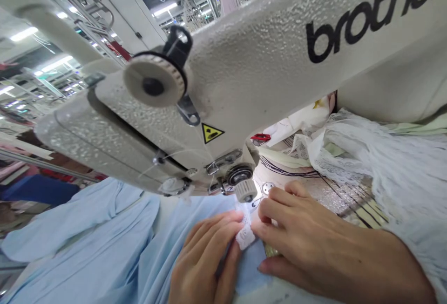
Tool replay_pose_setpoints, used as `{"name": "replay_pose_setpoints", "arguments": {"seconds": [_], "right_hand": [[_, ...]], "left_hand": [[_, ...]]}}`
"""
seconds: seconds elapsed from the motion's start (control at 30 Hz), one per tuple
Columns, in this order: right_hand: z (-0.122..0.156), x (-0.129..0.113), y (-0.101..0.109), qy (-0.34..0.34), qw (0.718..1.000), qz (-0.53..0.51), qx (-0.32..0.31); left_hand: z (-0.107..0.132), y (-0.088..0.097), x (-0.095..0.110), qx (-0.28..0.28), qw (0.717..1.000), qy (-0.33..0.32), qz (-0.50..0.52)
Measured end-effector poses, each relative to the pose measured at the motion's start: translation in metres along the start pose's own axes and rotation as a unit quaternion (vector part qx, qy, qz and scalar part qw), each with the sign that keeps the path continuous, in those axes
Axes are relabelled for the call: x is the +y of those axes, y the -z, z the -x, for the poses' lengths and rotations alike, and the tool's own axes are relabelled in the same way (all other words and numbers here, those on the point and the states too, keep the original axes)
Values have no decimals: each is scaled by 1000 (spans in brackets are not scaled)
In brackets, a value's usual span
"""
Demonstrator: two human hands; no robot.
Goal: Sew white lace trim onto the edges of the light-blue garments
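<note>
A short piece of white lace trim (245,236) lies on light blue fabric (252,266) just in front of the presser foot area of a sewing machine (223,80). My left hand (209,257) is closed on the lace from the left, its fingers side by side and the tips at the lace edge. From the right, my right hand (300,234) presses the lace with a bent forefinger; its other fingers curl up and its thumb rests lower, by the blue fabric. The needle is hidden behind a white knob (245,191).
More blue fabric (84,239) spreads over the table on the left. A heap of white lace (391,164) sits right of the machine bed, near dark lines on the surface. Small red-handled snips (261,137) lie behind. The machine head overhangs both hands.
</note>
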State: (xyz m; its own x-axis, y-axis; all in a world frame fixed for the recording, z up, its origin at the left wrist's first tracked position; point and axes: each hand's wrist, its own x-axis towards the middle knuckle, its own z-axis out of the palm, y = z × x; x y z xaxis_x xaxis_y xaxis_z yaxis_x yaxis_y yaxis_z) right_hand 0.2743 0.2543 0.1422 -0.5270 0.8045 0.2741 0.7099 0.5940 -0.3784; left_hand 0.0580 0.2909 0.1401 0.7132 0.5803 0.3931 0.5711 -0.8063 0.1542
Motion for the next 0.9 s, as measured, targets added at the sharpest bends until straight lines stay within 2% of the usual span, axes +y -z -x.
{"name": "replay_pose_setpoints", "arguments": {"seconds": [0.3, 0.5, 0.6, 0.77, 0.9], "right_hand": [[-1, -1, 0, -13, 1000, -6, -6], [0, 2, -7, -31, 998, -14, 52], [1, 3, -7, -54, 996, -26, 61], [2, 3, -2, -48, 996, -67, 25], [2, 1, 1, -29, 998, -57, 8]], "left_hand": [[-2, -1, 3, -22, 1000, -5, 14], [-6, -3, -4, -28, 999, 14, 6], [-10, -2, -5, -32, 999, 24, -1], [-7, 1, -4, -32, 999, 38, 19], [-3, 0, -6, -27, 998, 48, 44]]}}
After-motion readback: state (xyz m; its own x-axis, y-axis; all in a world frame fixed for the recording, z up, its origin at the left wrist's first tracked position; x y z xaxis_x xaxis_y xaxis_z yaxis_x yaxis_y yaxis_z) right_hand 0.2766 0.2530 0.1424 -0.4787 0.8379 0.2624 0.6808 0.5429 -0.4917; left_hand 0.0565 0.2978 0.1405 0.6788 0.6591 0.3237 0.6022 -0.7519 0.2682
